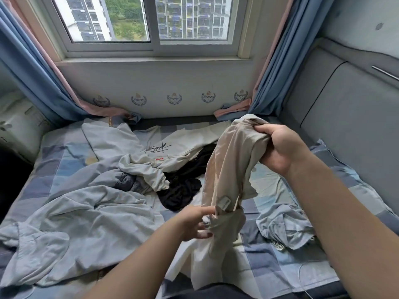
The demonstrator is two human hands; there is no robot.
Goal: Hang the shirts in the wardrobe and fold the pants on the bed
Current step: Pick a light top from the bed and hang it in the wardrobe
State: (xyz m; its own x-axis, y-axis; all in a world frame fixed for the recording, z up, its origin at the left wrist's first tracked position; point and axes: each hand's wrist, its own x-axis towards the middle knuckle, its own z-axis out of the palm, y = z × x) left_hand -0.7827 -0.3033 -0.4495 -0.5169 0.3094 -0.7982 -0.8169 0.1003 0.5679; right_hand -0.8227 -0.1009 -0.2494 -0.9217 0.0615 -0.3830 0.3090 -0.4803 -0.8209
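Your right hand point(280, 147) grips the bunched top of the beige garment point(224, 169), held above the bed point(54, 156); your left hand point(194, 221) pinches its lower part beside the label point(224, 202), with other clothes point(151, 152) lying on the bed

Checked bed point(265, 270), grey shirt point(151, 147) (script print), black garment point(183, 186), blue pillow point(336, 160)

Beige garment point(224, 169) bunched, hanging mid-air centre-right; white printed shirt point(151, 145), black garment point(183, 184), pale blue garment point(86, 212) crumpled on checked bed point(54, 152).
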